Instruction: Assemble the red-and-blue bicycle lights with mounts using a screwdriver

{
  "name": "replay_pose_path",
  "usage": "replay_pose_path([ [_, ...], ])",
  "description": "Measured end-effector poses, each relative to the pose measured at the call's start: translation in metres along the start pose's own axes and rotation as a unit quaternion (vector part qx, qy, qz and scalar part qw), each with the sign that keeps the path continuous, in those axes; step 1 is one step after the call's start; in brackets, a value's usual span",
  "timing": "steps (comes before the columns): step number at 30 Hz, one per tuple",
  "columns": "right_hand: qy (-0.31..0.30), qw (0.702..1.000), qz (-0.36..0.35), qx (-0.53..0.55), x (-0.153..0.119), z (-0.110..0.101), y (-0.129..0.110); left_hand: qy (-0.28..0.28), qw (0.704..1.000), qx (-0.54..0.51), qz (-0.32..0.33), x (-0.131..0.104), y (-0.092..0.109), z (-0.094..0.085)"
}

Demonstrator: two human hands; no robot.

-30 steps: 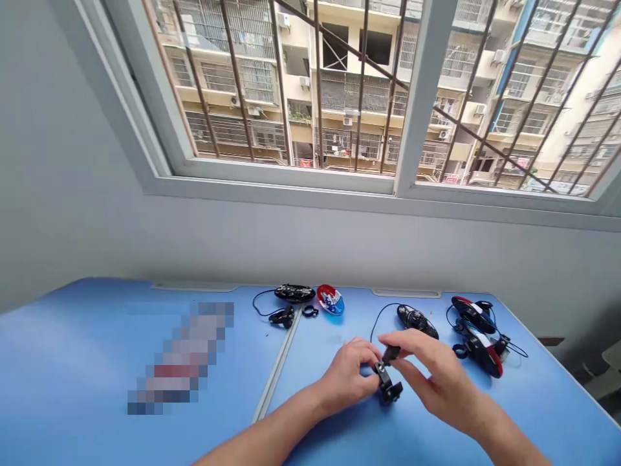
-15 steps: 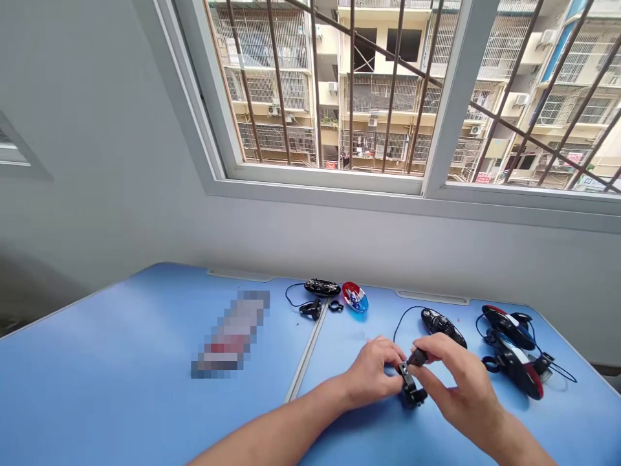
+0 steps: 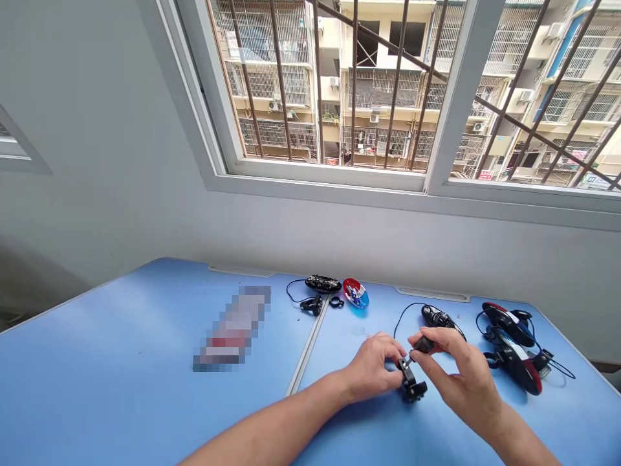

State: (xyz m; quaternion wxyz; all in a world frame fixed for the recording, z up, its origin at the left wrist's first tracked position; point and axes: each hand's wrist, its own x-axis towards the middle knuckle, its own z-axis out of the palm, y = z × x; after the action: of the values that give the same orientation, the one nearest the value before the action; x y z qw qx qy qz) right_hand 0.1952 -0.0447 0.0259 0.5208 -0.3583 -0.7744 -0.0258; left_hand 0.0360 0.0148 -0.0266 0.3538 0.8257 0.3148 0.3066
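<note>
My left hand (image 3: 376, 366) grips a small black clamp (image 3: 412, 383) just above the blue table, right of the seam. Between the thumb and fingers of my right hand (image 3: 460, 369) is the dark handle of a small screwdriver (image 3: 424, 344). Its metal shaft points down and left at the upper end of the clamp. Whether the tip touches a screw is too small to tell. Behind my right hand lies a black oval part (image 3: 439, 317) with a thin cable, partly hidden by the hand.
Black-and-red oval units (image 3: 517, 366) with cables lie at the right. Near the back edge are another black oval part (image 3: 323, 283), a black bracket (image 3: 311, 305), a black ring (image 3: 336, 302) and a red-and-blue dish (image 3: 356, 294) with small parts. A pixelated object (image 3: 233, 330) lies left.
My right hand has drawn the screwdriver handle slightly up and right, so more of its metal shaft shows. My left hand still holds the clamp in nearly the same place.
</note>
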Motion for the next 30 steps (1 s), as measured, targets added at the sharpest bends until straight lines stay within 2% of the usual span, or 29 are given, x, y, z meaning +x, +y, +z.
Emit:
replay_pose_path([
  [4, 0.021, 0.999, -0.002, -0.026, 0.0, 0.002, 0.004, -0.015, 1.0, 0.002, 0.003, -0.001, 0.005, -0.003],
  [11, 0.008, 1.0, -0.021, -0.021, 0.001, 0.009, 0.003, -0.017, 1.0, 0.015, 0.006, 0.0, 0.007, -0.004],
  [16, -0.073, 0.997, -0.028, 0.011, 0.002, -0.003, 0.0, -0.005, 1.0, 0.018, 0.004, 0.0, 0.006, -0.004],
  [20, -0.117, 0.992, -0.003, 0.045, 0.004, -0.015, -0.002, -0.001, 1.0, 0.015, 0.007, 0.001, 0.002, -0.003],
  [24, -0.093, 0.992, 0.033, 0.077, 0.005, -0.016, -0.002, -0.003, 1.0, 0.005, 0.016, 0.002, 0.0, -0.002],
  [30, -0.028, 0.998, 0.02, 0.043, 0.005, -0.007, 0.004, -0.002, 1.0, -0.002, 0.028, 0.001, 0.002, -0.004],
])
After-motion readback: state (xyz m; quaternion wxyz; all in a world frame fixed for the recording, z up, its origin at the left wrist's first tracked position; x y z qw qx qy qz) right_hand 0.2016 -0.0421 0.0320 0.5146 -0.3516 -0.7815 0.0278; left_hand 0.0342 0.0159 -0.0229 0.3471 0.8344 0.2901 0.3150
